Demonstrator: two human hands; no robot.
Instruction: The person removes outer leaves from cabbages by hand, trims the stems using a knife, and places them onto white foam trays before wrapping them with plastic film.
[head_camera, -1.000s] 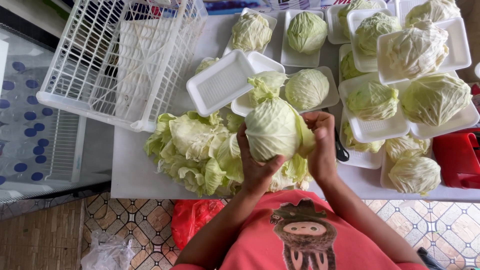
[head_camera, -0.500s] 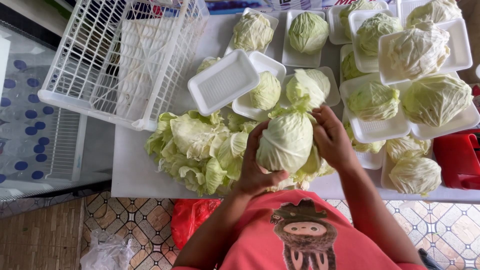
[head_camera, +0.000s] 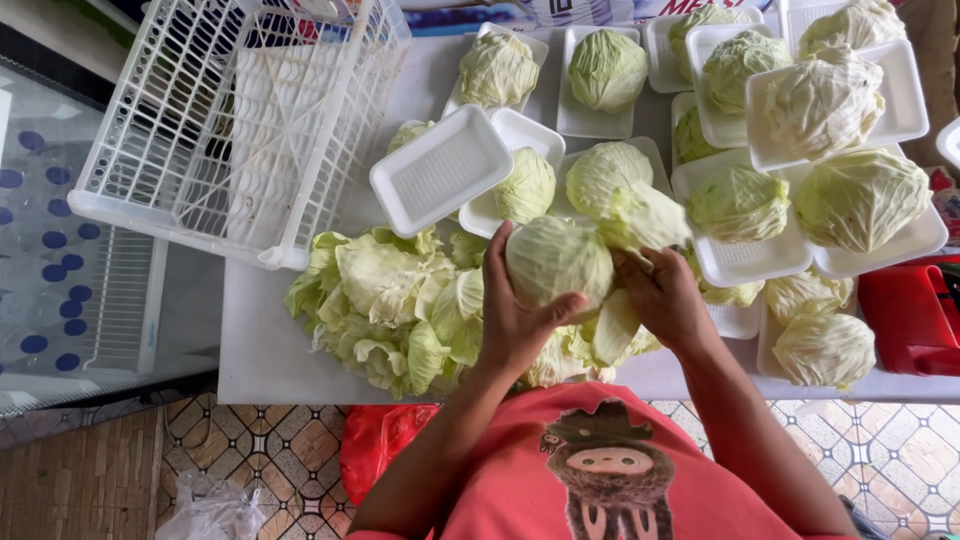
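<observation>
My left hand (head_camera: 515, 325) grips a pale green cabbage head (head_camera: 558, 262) above the white table (head_camera: 250, 340). My right hand (head_camera: 665, 300) pinches a loose outer leaf (head_camera: 645, 217) that stands off the right side of that head. Below and to the left lies a pile of stripped cabbage leaves (head_camera: 385, 300). An empty white foam tray (head_camera: 440, 170) sits tilted just beyond the pile.
Several cabbages rest on white foam trays (head_camera: 740, 262) across the back and right of the table. A white plastic crate (head_camera: 240, 120) stands at the left. A red container (head_camera: 915, 315) is at the right edge, a red bag (head_camera: 375, 455) on the tiled floor.
The cabbage has turned and dropped slightly in my left hand. My right hand has moved from its top to its right side and pulled an outer leaf away.
</observation>
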